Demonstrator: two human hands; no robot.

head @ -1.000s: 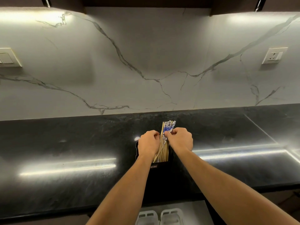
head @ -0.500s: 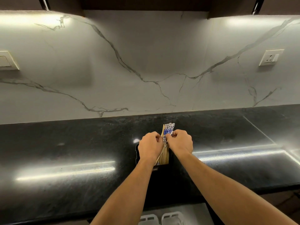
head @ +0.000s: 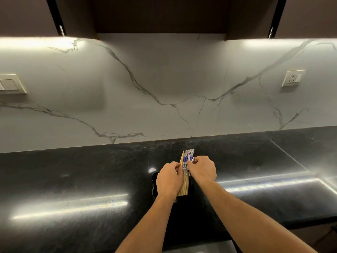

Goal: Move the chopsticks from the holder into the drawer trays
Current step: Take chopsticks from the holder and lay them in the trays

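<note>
The holder stands on the counter straight ahead of me, near its middle, and the chopsticks stand in it, their tops leaning away toward the wall behind. My left hand is on their left side, my right hand on their right. A switch plate sits far left on the wall, a socket far right.

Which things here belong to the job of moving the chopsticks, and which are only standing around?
Belong to the job:
- chopsticks, upright in the holder
- black holder on the counter
- left hand and right hand, both closed on the bundle

Only standing around:
- black counter
- wall socket
- switch plate
- marble backsplash
</note>
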